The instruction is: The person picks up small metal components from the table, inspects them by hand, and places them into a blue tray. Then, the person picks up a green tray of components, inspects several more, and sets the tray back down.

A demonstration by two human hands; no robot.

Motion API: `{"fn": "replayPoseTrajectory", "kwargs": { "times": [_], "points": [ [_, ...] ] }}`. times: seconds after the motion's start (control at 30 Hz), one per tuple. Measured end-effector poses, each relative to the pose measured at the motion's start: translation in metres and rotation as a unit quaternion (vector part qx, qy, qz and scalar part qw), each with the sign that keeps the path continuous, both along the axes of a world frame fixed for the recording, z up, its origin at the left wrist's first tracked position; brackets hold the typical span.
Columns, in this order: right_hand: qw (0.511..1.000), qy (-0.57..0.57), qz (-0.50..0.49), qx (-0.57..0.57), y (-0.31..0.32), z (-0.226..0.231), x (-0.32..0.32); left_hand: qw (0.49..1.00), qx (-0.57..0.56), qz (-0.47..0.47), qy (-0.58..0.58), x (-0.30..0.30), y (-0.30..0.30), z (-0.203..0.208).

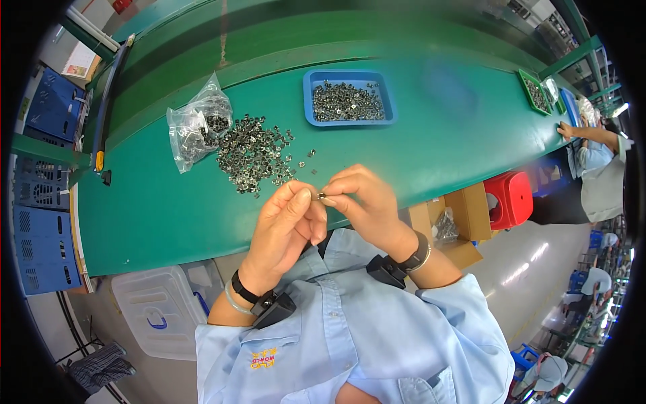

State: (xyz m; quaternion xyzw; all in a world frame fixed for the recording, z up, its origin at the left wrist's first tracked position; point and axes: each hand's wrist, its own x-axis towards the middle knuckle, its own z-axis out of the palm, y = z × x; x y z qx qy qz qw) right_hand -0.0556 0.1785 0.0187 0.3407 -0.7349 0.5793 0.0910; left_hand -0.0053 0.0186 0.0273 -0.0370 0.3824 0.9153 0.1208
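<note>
- Close handling, we judge: our left hand [286,219] and right hand [363,198] pinch 1 small metal part [321,196].
- Next move, we think, needs steady pinching.

seemingly free room right of obstructing blue tray [351,123]

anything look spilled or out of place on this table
Possibly: small metal parts lie heaped directly on the green table beside the plastic bag, with a few strays apart, whereas the blue tray holds similar-looking ones contained. The heap may be deliberate.
</note>
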Motion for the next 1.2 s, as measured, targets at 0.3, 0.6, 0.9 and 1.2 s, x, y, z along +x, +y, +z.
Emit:
{"fn": "replayPoseTrajectory", "kwargs": {
  "times": [0.3,0.6,0.9,1.2],
  "points": [
    [0.995,-0.051,0.009,-0.084,-0.005,-0.005,0.003,0.987,0.159,-0.029,-0.017,0.001,0.010,-0.008],
    [0.997,-0.013,0.012,-0.069,-0.007,-0.002,0.002,0.989,0.147,-0.004,-0.023,0.003,0.011,-0.006],
    [0.999,0.035,0.026,-0.024,-0.001,0.001,0.002,0.996,0.084,-0.016,-0.004,0.004,0.006,0.000],
    [0.998,0.063,0.017,-0.002,0.001,-0.005,0.001,1.000,-0.013,-0.004,-0.008,0.004,0.004,0.003]
  ]
}}
